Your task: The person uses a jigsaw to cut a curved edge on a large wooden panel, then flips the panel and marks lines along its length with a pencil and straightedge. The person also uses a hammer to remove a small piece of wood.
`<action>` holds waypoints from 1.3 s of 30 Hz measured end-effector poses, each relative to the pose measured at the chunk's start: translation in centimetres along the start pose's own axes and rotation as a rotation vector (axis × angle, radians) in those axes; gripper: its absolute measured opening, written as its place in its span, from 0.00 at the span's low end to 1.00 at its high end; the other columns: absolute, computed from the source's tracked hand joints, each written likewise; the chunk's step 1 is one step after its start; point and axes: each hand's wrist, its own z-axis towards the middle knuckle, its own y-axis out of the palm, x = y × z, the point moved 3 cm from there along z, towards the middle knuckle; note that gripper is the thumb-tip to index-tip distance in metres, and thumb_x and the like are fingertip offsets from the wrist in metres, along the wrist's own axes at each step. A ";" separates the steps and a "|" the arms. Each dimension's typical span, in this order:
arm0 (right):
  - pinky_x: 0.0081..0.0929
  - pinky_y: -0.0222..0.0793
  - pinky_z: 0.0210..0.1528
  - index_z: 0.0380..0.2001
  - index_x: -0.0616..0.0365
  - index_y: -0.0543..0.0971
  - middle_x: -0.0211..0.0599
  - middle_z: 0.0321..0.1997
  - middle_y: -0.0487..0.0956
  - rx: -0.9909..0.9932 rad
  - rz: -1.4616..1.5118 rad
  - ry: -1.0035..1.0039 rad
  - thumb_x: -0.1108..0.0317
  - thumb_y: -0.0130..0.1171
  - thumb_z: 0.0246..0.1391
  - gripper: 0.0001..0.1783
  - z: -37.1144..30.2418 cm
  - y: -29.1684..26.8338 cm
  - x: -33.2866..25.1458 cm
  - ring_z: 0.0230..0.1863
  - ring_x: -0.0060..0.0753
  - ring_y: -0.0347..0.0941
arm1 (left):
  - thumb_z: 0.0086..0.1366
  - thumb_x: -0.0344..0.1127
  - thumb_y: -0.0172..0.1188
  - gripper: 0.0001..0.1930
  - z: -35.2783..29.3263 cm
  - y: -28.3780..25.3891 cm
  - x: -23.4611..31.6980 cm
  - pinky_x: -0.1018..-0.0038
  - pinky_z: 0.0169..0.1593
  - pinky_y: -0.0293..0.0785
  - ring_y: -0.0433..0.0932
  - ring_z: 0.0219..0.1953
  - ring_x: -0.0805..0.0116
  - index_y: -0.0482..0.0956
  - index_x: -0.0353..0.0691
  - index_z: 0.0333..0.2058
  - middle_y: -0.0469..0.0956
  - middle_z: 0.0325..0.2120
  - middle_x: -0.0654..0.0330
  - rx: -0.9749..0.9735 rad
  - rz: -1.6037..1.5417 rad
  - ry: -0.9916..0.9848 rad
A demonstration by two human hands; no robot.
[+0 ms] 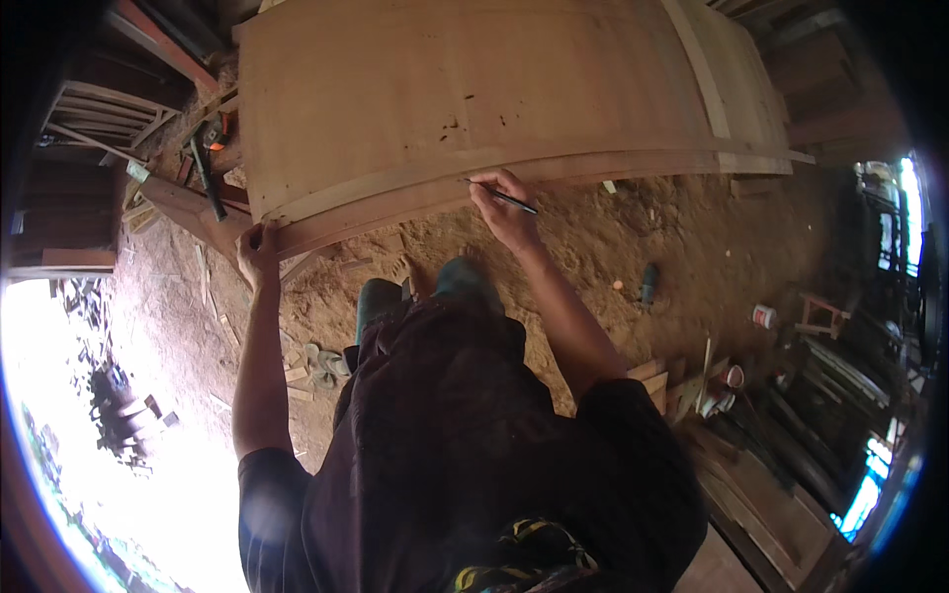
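Note:
My right hand (506, 210) pinches a dark pen (516, 204), its tip at the front edge of a large wooden panel (366, 79). Along that edge runs a long, thin wooden strip (386, 202). At the left end of the strip, my left hand (259, 257) is closed, thumb up against the wood and fingers partly hidden beneath. The panel spreads out flat in front of me, with a few small dark chips on its surface.
Left of the panel, a dark-handled tool (207, 176) and an orange-black object (215, 131) rest on timber. A dark bottle (648, 284) lies on the sandy floor at right, with a white tub (763, 316) farther right. Slippers (324, 366) lie near my legs; lumber (761, 494) is at lower right.

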 end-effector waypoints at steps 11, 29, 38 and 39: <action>0.21 0.79 0.38 0.45 0.66 0.84 0.32 0.34 0.85 0.203 -0.072 -0.033 0.70 0.68 0.66 0.10 1.9 -17.4 0.9 0.35 0.19 0.81 | 0.59 0.50 0.79 0.32 -1.8 3.6 2.8 0.51 0.58 0.76 0.77 0.56 0.47 0.79 0.39 0.56 0.76 0.51 0.45 0.254 0.375 0.178; 0.21 0.76 0.31 0.42 0.61 0.84 0.30 0.27 0.84 -0.079 -0.170 -0.178 0.68 0.69 0.65 0.08 6.0 -17.3 2.9 0.30 0.14 0.79 | 0.69 0.53 0.68 0.41 -17.7 12.3 20.7 0.42 0.72 0.57 0.53 0.80 0.47 0.62 0.53 0.76 0.54 0.79 0.51 -0.307 0.383 0.456; 0.19 0.75 0.32 0.41 0.62 0.84 0.29 0.28 0.84 -0.089 -0.156 -0.162 0.69 0.70 0.64 0.08 6.0 -17.4 3.2 0.30 0.13 0.79 | 0.70 0.47 0.68 0.41 -17.5 12.9 19.8 0.40 0.73 0.57 0.51 0.80 0.42 0.59 0.55 0.77 0.52 0.80 0.51 -0.294 0.354 0.473; 0.17 0.74 0.32 0.41 0.63 0.84 0.27 0.28 0.84 -0.090 -0.165 -0.165 0.70 0.70 0.64 0.08 6.0 -17.2 3.0 0.30 0.12 0.78 | 0.71 0.47 0.68 0.41 -17.5 12.9 19.6 0.41 0.73 0.57 0.51 0.80 0.41 0.60 0.55 0.77 0.52 0.80 0.51 -0.290 0.352 0.473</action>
